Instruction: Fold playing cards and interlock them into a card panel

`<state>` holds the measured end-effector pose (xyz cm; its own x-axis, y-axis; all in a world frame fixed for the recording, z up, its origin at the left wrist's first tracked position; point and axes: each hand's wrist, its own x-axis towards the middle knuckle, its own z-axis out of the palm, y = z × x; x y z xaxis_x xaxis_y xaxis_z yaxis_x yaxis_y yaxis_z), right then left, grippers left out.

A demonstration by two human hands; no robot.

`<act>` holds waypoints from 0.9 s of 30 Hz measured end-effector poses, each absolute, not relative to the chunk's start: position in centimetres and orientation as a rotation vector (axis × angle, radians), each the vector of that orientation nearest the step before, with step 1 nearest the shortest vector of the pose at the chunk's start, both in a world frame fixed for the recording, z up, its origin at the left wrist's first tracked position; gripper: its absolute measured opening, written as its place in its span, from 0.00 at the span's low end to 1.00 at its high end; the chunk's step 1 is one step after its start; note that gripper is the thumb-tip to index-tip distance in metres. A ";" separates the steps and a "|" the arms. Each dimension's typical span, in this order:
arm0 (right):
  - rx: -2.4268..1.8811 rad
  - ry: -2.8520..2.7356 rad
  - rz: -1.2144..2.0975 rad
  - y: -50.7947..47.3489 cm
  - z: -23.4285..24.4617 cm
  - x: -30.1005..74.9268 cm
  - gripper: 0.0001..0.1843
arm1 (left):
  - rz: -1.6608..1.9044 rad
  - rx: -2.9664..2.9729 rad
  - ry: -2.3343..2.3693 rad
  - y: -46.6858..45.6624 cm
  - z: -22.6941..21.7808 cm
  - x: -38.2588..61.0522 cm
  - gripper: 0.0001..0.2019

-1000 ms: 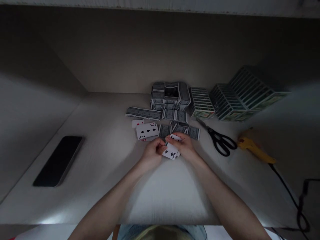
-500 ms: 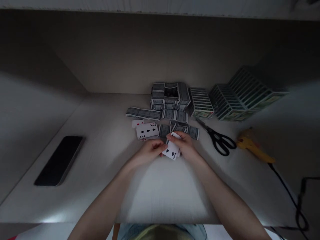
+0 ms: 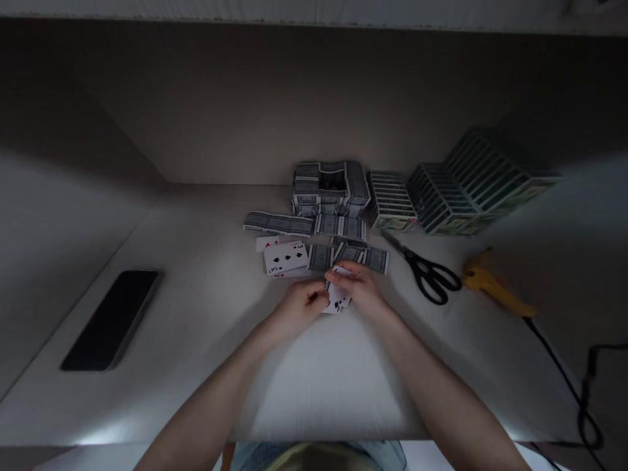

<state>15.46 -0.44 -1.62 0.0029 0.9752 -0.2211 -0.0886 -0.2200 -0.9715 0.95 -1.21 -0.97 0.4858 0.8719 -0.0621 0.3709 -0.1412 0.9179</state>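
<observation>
Note playing cards [image 3: 336, 294] pinched in closed grip of left hand [image 3: 300, 305] and right hand [image 3: 360, 286]. Likely light, slick, easily creased; hold by edges.

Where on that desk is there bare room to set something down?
Between the phone and the left hand, and between the forearms. Crowded: the far middle, with face-up cards and folded card pieces, and the right, with scissors and a yellow corded tool.
</observation>
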 end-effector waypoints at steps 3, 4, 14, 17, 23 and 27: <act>-1.311 -1.047 1.381 -0.6 -1.6 15.4 0.14 | 0.609 1.802 1.098 -1.4 -1.0 1.0 0.11; -1.312 -1.052 1.373 -0.7 -1.6 15.3 0.14 | 0.616 1.822 1.102 -1.5 -1.0 1.0 0.12; -1.186 -0.957 1.402 -0.3 -1.8 15.3 0.16 | 0.793 1.760 1.081 -0.8 -1.1 0.7 0.14; -1.096 -0.839 1.481 0.0 -2.0 15.3 0.17 | 0.888 1.692 1.136 -0.5 -1.2 0.5 0.15; -1.147 -0.821 1.511 -0.2 -2.2 14.9 0.16 | 0.942 1.623 1.256 0.3 -1.9 0.0 0.15; -1.173 -0.879 1.537 -0.3 -2.0 14.9 0.16 | 0.986 1.592 1.274 0.5 -1.9 -0.2 0.14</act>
